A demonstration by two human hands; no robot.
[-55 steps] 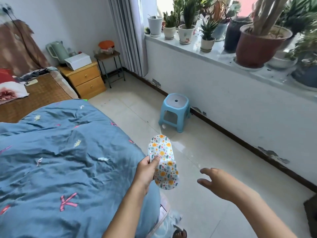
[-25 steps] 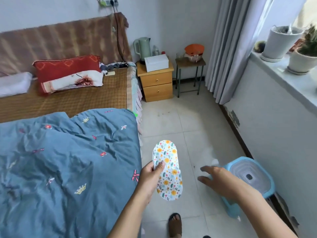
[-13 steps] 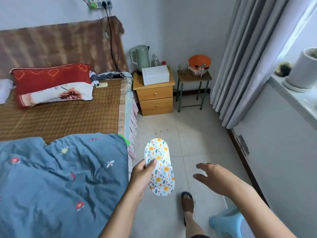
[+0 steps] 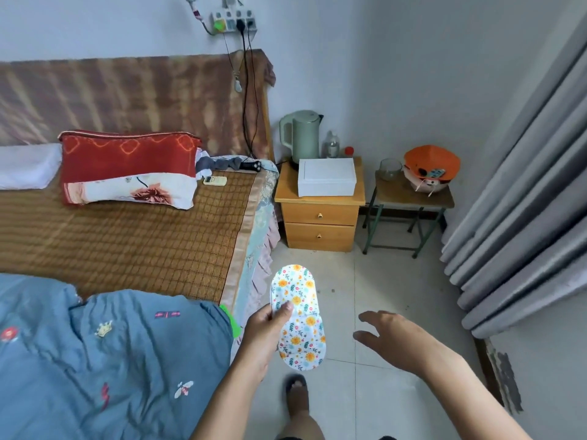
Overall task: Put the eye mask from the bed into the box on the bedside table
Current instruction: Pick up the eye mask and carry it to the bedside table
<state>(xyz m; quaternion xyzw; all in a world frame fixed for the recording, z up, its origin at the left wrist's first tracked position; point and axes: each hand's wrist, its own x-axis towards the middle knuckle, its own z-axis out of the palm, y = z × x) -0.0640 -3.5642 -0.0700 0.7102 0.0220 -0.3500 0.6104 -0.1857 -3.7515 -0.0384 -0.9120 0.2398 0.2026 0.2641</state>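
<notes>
My left hand (image 4: 265, 335) pinches the white eye mask (image 4: 298, 315) with its orange flower print, holding it upright over the floor beside the bed. My right hand (image 4: 390, 339) hovers empty to the right of it, fingers spread. Ahead, the white box (image 4: 326, 176) with its lid shut sits on the wooden bedside table (image 4: 319, 214), well beyond both hands.
The bed (image 4: 133, 242) with a blue quilt (image 4: 95, 360) fills the left. A green kettle (image 4: 301, 136) and small bottles stand behind the box. A small dark table (image 4: 409, 198) with an orange basket stands right of it, grey curtains (image 4: 521, 201) beyond. My sandalled foot (image 4: 297, 398) is below.
The view has turned from the window wall and moved along the bed toward the bedside table. The blue stool has dropped out of view. The left hand still holds the mask.
</notes>
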